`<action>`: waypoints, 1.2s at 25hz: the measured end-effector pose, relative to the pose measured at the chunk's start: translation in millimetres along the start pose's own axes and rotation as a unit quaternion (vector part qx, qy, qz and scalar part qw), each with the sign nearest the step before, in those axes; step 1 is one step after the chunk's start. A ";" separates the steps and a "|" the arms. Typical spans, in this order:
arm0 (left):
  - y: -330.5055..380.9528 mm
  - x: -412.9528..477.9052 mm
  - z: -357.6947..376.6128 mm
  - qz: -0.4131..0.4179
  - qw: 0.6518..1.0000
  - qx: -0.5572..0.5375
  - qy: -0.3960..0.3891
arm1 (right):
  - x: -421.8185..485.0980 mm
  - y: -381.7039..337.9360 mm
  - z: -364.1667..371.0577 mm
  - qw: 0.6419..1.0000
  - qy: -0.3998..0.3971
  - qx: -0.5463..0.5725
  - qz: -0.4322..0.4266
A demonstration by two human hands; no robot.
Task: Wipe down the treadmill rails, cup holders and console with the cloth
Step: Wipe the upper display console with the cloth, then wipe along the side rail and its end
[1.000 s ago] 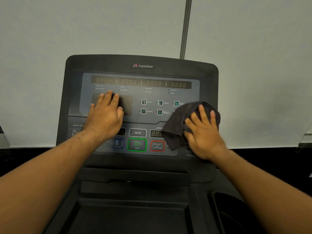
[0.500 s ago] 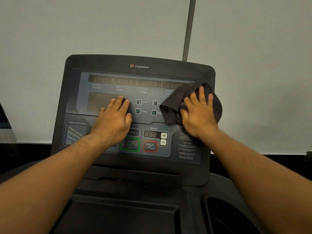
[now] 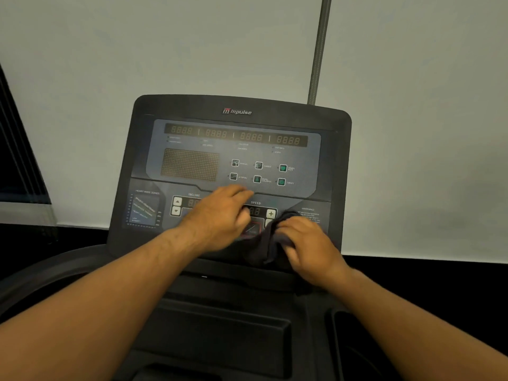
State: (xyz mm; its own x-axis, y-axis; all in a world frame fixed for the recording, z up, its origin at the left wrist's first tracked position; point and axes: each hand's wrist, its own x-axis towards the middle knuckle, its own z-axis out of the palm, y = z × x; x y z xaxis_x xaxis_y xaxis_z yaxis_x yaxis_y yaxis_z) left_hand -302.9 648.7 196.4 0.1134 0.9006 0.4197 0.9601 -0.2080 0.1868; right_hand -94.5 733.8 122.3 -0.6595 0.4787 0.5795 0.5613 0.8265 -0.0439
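The black treadmill console (image 3: 236,149) fills the middle of the view, its blue panel carrying number displays and small buttons. My right hand (image 3: 308,246) is closed around a dark cloth (image 3: 264,243), bunched against the lower right of the panel near the speed buttons. My left hand (image 3: 220,218) lies flat on the lower middle of the panel, fingers together, its fingertips close to the cloth. The cloth covers part of the red stop button. A cup holder (image 3: 357,347) opens at the lower right, partly hidden by my right forearm.
A recessed black tray (image 3: 220,325) sits below the console. A white wall (image 3: 137,50) stands behind, with a grey vertical pole (image 3: 319,50) rising past the console's top right corner. A dark window edge (image 3: 16,160) shows at the left.
My right hand has pulled the cloth down from the panel's upper right to its lower right and bunched it. My left hand has slid down and right towards the cloth.
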 end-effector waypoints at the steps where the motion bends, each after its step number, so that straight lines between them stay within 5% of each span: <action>1: 5.5 -4.3 -0.5 0.010 1.000 -0.018 -0.013 | 10.6 -6.5 -9.4 0.999 -0.024 0.026 0.041; 5: 20.9 -17.7 -3.4 -0.006 0.994 -0.090 -0.056 | 45.8 -28.0 -55.9 0.951 -0.165 0.165 0.204; 11: 20.1 -31.6 -15.5 -0.089 0.967 -0.192 -0.139 | 60.3 -59.9 -93.7 0.853 -0.305 0.345 0.245; 15: 16.4 -37.7 -16.9 -0.124 0.959 -0.231 -0.108 | 69.9 -78.2 -105.7 0.878 -0.355 0.252 0.197; 20: 4.1 -46.9 -26.8 -0.111 0.989 -0.102 -0.009 | 78.2 -95.8 -117.8 0.895 -0.364 0.189 0.173; 26: -44.8 -82.2 -47.2 -0.152 0.984 -0.092 0.024 | 81.2 -128.1 -104.3 0.882 -0.359 0.267 0.147; 30: -93.9 -113.0 -85.0 -0.162 0.980 -0.099 0.050 | 90.5 -159.8 -70.0 0.929 -0.356 0.076 0.070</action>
State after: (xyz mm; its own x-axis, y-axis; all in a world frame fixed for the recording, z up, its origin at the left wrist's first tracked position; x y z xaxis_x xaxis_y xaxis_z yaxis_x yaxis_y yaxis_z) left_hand -427.6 534.0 206.9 -0.2250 0.8917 0.3928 0.8719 0.0043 0.4897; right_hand -208.9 624.3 238.7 -0.7789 0.6147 -0.1242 0.6255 0.7473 -0.2243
